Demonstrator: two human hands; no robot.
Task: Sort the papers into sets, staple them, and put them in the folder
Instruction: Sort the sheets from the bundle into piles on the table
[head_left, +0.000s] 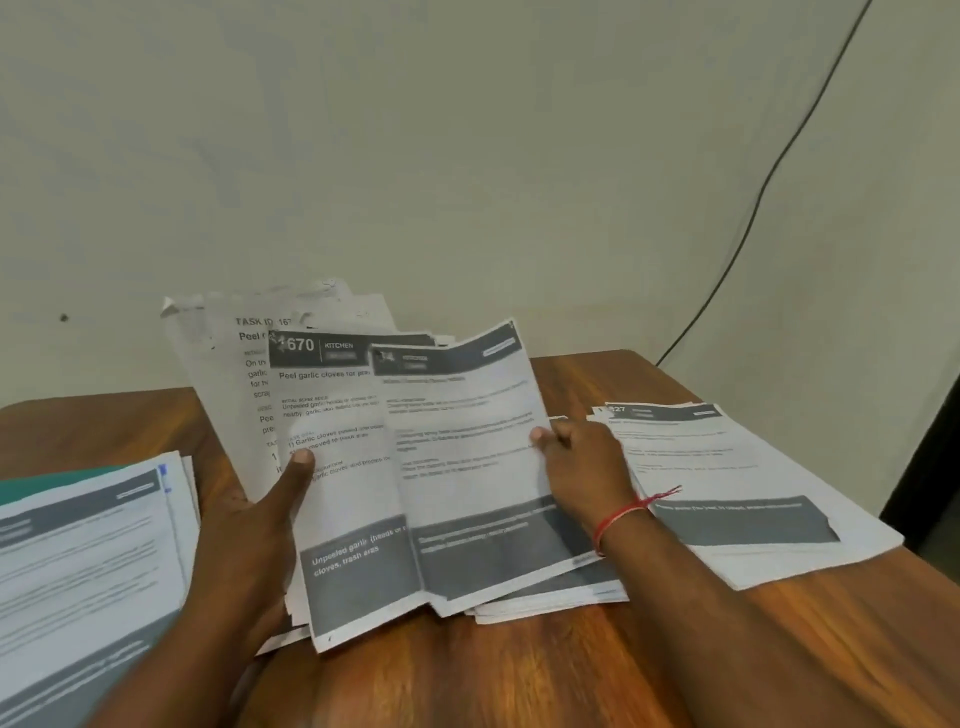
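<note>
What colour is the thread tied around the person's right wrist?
The thread is red; the head view, the only one, shows it clearly.

Plain pale wall (467, 130), black cable (769, 176) hanging (right side); brown wooden table (519, 670) below.

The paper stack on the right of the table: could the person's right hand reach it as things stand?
Probably yes. The stack lies flat just beside the right hand, with nothing between them, though that hand pinches the edge of a sheet.
</note>
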